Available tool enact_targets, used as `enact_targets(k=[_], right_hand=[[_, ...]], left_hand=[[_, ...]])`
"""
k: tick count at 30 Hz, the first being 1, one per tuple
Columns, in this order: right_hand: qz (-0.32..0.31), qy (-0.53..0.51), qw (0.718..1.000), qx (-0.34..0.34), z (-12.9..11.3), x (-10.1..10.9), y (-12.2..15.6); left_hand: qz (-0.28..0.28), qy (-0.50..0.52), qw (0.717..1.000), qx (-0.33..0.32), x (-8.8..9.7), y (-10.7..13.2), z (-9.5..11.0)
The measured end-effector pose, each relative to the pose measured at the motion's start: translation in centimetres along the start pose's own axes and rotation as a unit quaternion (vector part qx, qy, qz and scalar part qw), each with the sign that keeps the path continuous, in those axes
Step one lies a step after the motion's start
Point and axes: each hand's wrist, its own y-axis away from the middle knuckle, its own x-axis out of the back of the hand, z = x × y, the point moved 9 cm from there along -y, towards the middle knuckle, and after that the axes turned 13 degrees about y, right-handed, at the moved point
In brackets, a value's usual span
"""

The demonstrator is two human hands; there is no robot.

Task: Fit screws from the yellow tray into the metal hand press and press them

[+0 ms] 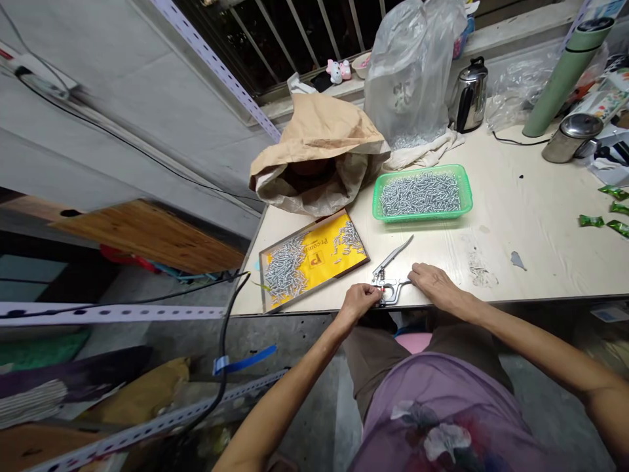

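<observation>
A silver metal hand tool (392, 292) with a ring-shaped opening, a coil spring and a raised lever (394, 254) lies at the table's front edge. My left hand (361, 299) is closed in a pinch at its left end; what sits between the fingertips is too small to make out. My right hand (432, 283) is closed around the thin dark end on the tool's right side. To the left, a shallow tray (314, 292) with a yellow lining holds small silver metal pins (285, 267) in two heaps. Behind the tool, a green plastic basket (422, 217) is full of similar pins.
A brown paper sack (314, 147) gapes behind the tray. Farther back stand a clear plastic bag (413, 78), a steel kettle (470, 95), a green flask (565, 82) and a metal cup (572, 137). Green-wrapped sweets (591, 221) lie far right. A black cable (223, 347) hangs at the left.
</observation>
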Motion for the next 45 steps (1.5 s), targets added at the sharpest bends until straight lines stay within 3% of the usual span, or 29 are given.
enact_targets(k=[7,16,22,28,32,34,36,40,45], right_hand=[[0.013,0.000,1.000,-0.008,-0.1,-0.3,0.1],[0.096,0.012,0.995,-0.003,-0.3,-0.6,0.4],[0.175,0.047,0.983,-0.010,-0.6,-0.2,1.2],[0.177,0.056,0.982,-0.016,-0.7,-0.1,1.4],[0.169,0.061,0.983,-0.030,-0.5,-0.4,1.2],[0.164,0.061,0.984,-0.039,-0.4,-0.6,1.1],[0.161,0.060,0.984,-0.041,-0.4,-0.7,1.1],[0.161,0.060,0.985,-0.035,-0.5,-0.7,1.1],[0.150,0.039,0.987,-0.032,-0.6,-0.5,1.0]], left_hand=[[-0.047,-0.051,0.997,0.038,-0.4,-0.4,0.3],[-0.063,-0.038,0.995,0.060,-0.5,-0.3,0.1],[-0.018,-0.013,0.999,0.031,-0.3,0.0,-0.3],[0.065,0.024,0.998,-0.003,-0.3,1.2,-0.7],[0.078,0.041,0.996,-0.002,0.1,1.6,-0.3],[0.087,-0.003,0.996,-0.017,0.8,1.9,0.6],[0.109,-0.114,0.987,-0.043,1.8,2.3,2.0],[0.107,-0.323,0.936,-0.087,2.0,3.0,4.0],[0.086,-0.362,0.918,-0.139,0.9,3.2,3.6]])
